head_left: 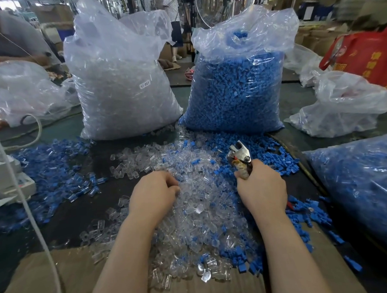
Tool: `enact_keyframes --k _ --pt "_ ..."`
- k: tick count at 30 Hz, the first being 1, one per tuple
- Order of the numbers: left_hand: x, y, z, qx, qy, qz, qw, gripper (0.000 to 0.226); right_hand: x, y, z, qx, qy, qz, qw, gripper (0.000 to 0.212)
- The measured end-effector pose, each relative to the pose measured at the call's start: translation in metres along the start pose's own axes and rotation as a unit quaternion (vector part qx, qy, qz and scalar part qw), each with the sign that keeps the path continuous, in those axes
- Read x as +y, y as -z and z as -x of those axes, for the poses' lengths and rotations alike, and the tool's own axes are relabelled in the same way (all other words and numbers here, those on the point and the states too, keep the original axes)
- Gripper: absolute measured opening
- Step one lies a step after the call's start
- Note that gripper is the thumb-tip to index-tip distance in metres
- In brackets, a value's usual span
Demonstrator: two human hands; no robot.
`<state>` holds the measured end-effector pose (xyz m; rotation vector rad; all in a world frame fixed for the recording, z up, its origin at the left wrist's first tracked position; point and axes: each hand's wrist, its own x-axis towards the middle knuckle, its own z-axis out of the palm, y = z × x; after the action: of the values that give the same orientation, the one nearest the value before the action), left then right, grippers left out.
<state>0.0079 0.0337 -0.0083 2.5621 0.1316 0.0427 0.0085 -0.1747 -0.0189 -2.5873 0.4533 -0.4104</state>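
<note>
A heap of small clear plastic caps [198, 215] covers the middle of the table, with loose blue plastic pieces [276, 157] to its right. My left hand [153, 193] lies on the clear heap with its fingers curled down into the caps; what the fingertips hold is hidden. My right hand [263, 187] grips the handles of metal pliers [240, 154], whose jaws point up and away over the blue pieces.
Two tall clear bags stand behind the heaps: one of clear caps [122, 87], one of blue pieces [236, 88]. Assembled blue-and-clear parts [55, 173] lie at left beside a white device [8, 176] and tube [27, 206]. More bags [365, 186] sit at right. Cardboard [49, 279] lies in front.
</note>
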Motion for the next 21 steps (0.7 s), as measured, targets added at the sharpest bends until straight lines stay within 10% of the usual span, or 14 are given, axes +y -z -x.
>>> enact_keyframes --k 8,21 --pt "0.003 0.002 -0.004 0.041 0.025 0.170 0.984 0.013 -0.002 -0.002 -0.003 0.019 0.042 -0.083 0.996 0.021" --pt "0.028 0.009 0.006 -0.106 0.025 0.578 0.809 0.033 -0.009 0.005 0.001 -0.017 0.064 -0.281 0.957 0.017"
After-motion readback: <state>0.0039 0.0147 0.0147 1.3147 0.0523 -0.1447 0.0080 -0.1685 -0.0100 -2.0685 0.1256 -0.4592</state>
